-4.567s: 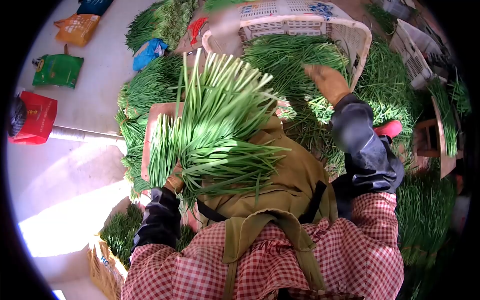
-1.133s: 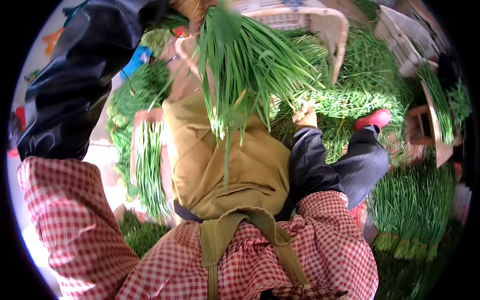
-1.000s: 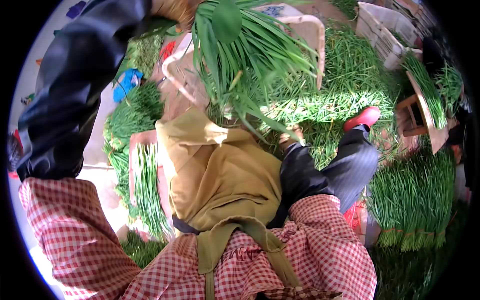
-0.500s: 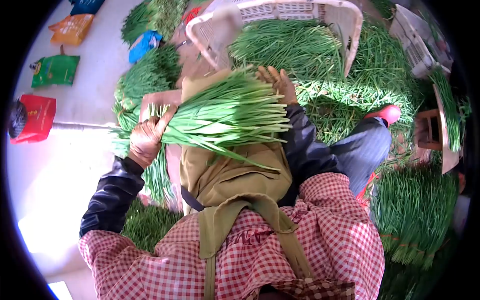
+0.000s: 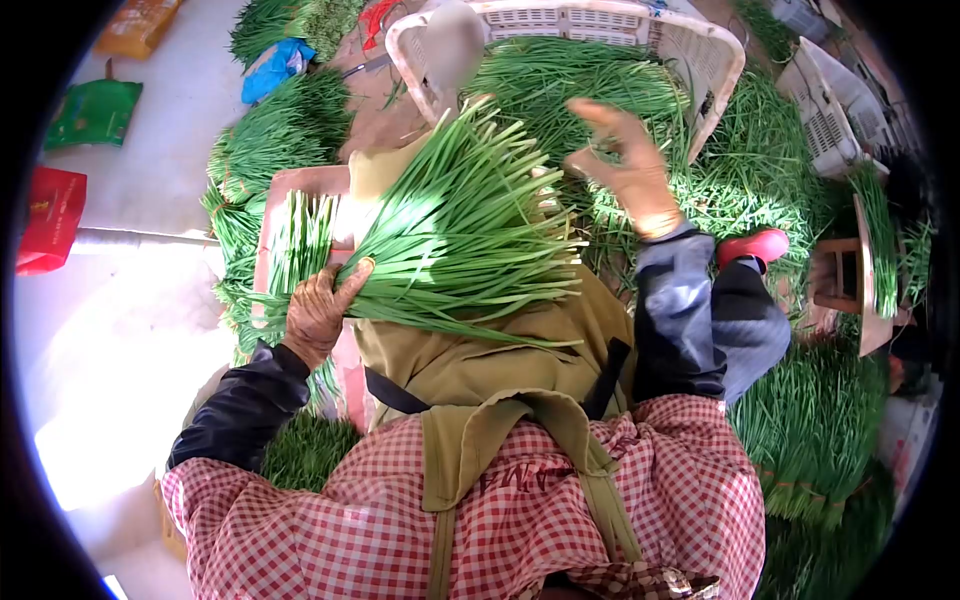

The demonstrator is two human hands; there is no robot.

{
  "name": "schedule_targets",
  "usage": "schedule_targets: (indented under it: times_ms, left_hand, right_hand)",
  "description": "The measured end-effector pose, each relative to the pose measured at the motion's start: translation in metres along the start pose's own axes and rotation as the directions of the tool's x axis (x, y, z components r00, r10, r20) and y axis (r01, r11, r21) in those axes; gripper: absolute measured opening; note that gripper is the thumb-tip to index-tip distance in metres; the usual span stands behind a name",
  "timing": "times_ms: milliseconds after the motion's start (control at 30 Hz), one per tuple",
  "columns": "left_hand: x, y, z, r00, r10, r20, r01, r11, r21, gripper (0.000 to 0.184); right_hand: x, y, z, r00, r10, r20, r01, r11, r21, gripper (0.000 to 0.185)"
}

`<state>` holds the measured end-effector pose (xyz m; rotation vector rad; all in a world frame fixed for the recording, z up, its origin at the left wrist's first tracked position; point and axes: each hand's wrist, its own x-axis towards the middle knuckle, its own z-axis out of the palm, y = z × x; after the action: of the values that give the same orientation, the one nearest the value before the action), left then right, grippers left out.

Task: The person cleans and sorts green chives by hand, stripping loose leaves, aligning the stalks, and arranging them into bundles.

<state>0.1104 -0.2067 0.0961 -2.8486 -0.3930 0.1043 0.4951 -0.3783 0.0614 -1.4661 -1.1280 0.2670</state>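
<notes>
My left hand point(image 5: 322, 312) is closed around the narrow end of a bunch of garlic chives point(image 5: 455, 235). The stalks fan out to the right over my lap, their pale cut ends spread apart. My right hand point(image 5: 632, 172) is raised off the bunch to its right, fingers apart, over loose green leaves. Beneath the bunch is an olive-green apron point(image 5: 440, 365) across my lap. A smaller bunch of chives point(image 5: 300, 235) rests on the reddish board point(image 5: 280, 190) beyond my left hand.
A white plastic crate point(image 5: 560, 20) with chives lies ahead. Tied chive bundles point(image 5: 820, 440) stand at right, and more chives point(image 5: 285, 130) are piled at left. A small wooden stool point(image 5: 850, 265) is at far right. Bags, including a green one point(image 5: 95, 115), lie on the pale surface at left.
My right hand has left the cut ends of the bunch and moved up and right. The chives have fanned wider, and my left hand has shifted slightly right and toward me.
</notes>
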Motion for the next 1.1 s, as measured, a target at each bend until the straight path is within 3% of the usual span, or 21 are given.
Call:
schedule_targets:
  times_ms: [100, 167, 200, 267, 300, 333, 400, 433, 500, 567, 600, 633, 700, 767, 833, 900, 967, 1000, 1033, 1067, 1100]
  left_hand:
    - [0.004, 0.003, 0.004, 0.999, -0.001, -0.049, 0.002, 1.000, 0.024, 0.069]
    - [0.007, 0.001, 0.007, 0.997, 0.018, -0.075, -0.019, 1.000, -0.016, 0.069]
    - [0.007, 0.000, 0.007, 0.995, 0.035, -0.090, -0.035, 0.999, -0.007, 0.066]
    - [0.008, 0.000, 0.003, 0.996, 0.038, -0.075, -0.041, 0.999, -0.035, 0.065]
    - [0.008, 0.001, 0.002, 0.998, 0.038, -0.056, -0.041, 0.997, -0.063, 0.064]
    - [0.008, 0.001, 0.003, 0.999, 0.032, -0.021, -0.034, 0.997, -0.065, 0.061]
    - [0.011, 0.001, -0.003, 0.998, 0.055, -0.006, -0.055, 0.997, -0.062, 0.061]
    - [0.011, 0.000, -0.003, 0.997, 0.082, 0.011, -0.081, 0.995, -0.054, 0.061]
    - [0.011, -0.002, 0.000, 0.996, 0.091, -0.009, -0.092, 0.994, -0.061, 0.060]
    - [0.012, -0.001, 0.002, 0.988, 0.122, -0.093, -0.129, 0.988, -0.079, 0.061]
    - [0.013, -0.001, 0.004, 0.988, 0.123, -0.094, -0.131, 0.987, -0.091, 0.061]
    - [0.015, -0.002, 0.007, 0.988, 0.130, -0.086, -0.138, 0.986, -0.093, 0.061]
    - [0.021, -0.002, 0.011, 0.990, 0.121, -0.066, -0.134, 0.959, -0.252, 0.062]
    - [0.032, 0.008, 0.001, 0.991, 0.113, -0.070, -0.131, 0.915, -0.381, 0.070]
    - [0.028, 0.016, 0.011, 0.993, 0.072, -0.091, -0.103, 0.909, -0.404, 0.073]
    - [0.024, 0.022, 0.019, 0.996, 0.052, -0.072, -0.077, 0.912, -0.404, 0.074]
    - [0.025, 0.024, 0.019, 0.998, 0.020, -0.056, -0.040, 0.914, -0.404, 0.075]
    - [0.027, 0.030, 0.017, 0.996, -0.024, -0.084, -0.020, 0.875, -0.484, 0.077]
    - [0.029, 0.035, 0.016, 0.992, -0.073, -0.108, 0.000, 0.827, -0.562, 0.080]
    - [0.029, 0.037, 0.021, 0.986, -0.083, -0.144, -0.024, 0.787, -0.616, 0.076]
    - [0.028, 0.041, 0.024, 0.985, -0.089, -0.145, -0.018, 0.791, -0.611, 0.076]
  right_hand:
    - [0.005, -0.031, 0.054, 0.982, -0.091, 0.163, 0.123, 0.973, -0.194, 0.043]
    - [0.004, -0.018, 0.079, 0.902, -0.347, 0.257, 0.432, 0.722, -0.540, 0.022]
    - [0.010, -0.016, 0.078, 0.901, -0.348, 0.258, 0.433, 0.720, -0.543, 0.022]
    - [0.033, 0.002, 0.061, 0.956, 0.212, 0.204, 0.091, 0.448, -0.889, 0.015]
    - [0.029, 0.050, 0.042, 0.976, -0.152, 0.158, 0.202, 0.341, -0.918, 0.017]
    - [0.029, 0.054, 0.022, 0.999, 0.038, -0.025, -0.037, 0.336, -0.941, 0.008]
    - [0.039, 0.086, -0.018, 0.906, 0.404, -0.130, -0.151, 0.022, -0.988, 0.012]
    - [0.042, 0.112, -0.033, 0.896, 0.403, -0.185, -0.187, -0.036, -0.982, 0.022]
    - [0.059, 0.082, -0.041, 0.897, 0.418, -0.141, -0.196, 0.093, -0.976, 0.032]
    - [0.067, 0.039, -0.024, 0.931, 0.360, 0.063, -0.201, 0.648, -0.735, 0.036]
    - [0.070, 0.033, -0.009, 0.853, 0.418, 0.312, -0.240, 0.845, -0.477, 0.038]
    - [0.072, 0.029, 0.007, 0.748, 0.373, 0.549, -0.337, 0.926, -0.171, 0.041]
    - [0.072, 0.076, 0.055, 0.718, 0.183, 0.671, -0.203, 0.978, -0.051, 0.042]
    - [0.075, 0.133, 0.076, 0.675, -0.106, 0.730, 0.438, 0.854, -0.281, 0.040]
    - [0.072, 0.105, 0.076, 0.732, 0.437, 0.524, -0.386, 0.898, -0.210, 0.035]
    - [0.074, 0.074, 0.063, 0.733, 0.480, 0.482, -0.328, 0.870, -0.367, 0.033]
    - [0.069, 0.064, 0.055, 0.840, 0.491, 0.231, -0.203, 0.679, -0.705, 0.028]
    - [0.061, 0.100, 0.042, 0.881, 0.203, 0.427, 0.320, 0.408, -0.855, 0.026]
    - [0.065, 0.132, 0.033, 0.917, 0.284, 0.281, 0.161, 0.380, -0.911, 0.024]
    - [0.068, 0.129, 0.009, 0.842, 0.436, 0.318, 0.191, 0.311, -0.931, 0.018]
    - [0.053, 0.151, -0.013, 0.857, 0.387, 0.341, 0.229, 0.308, -0.924, 0.015]
